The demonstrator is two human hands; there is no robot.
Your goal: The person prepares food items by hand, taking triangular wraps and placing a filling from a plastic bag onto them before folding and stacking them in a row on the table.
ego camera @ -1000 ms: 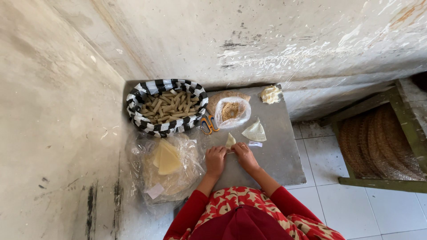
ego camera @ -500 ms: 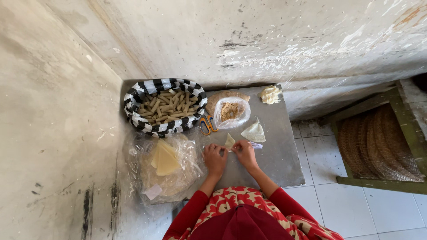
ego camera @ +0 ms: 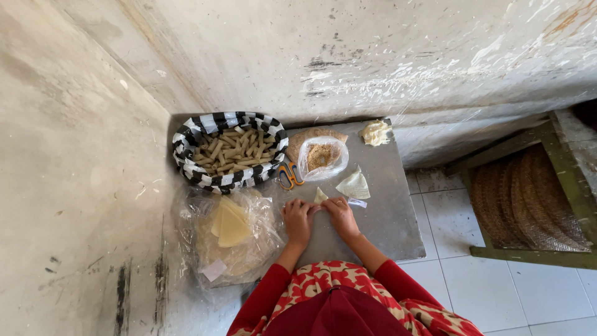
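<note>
The grey worktop (ego camera: 379, 205) sits jammed into a corner, with rough plastered wall close along its far edge and its left side. Its right edge drops straight to the white tiled floor (ego camera: 472, 286), where there is free room before a green wooden frame (ego camera: 528, 252) holding brown woven mats. The near edge runs just in front of the person's red patterned sleeves.

Both hands lie side by side on the worktop near its near edge. The left hand (ego camera: 298, 219) and the right hand (ego camera: 340, 213) have their fingers curled down and drawn together over a small pale wrapper piece (ego camera: 319, 196), whose pointed tip sticks out just beyond the fingertips. They seem to press or pinch it between them, though I cannot tell the exact grip from here.

Just beyond the right hand lies a folded pale wrapper sheet (ego camera: 354, 185). Farther back stands a clear bag of brown crumbly filling (ego camera: 322, 157), with orange-handled scissors (ego camera: 288, 175) beside it. A black-and-white striped basket (ego camera: 229, 157) full of pale rolled sticks fills the far left corner. Left of the hands a crinkled plastic bag of yellowish wrappers (ego camera: 231, 227) spreads out. A creamy lump (ego camera: 375, 132) rests at the far right corner.
</note>
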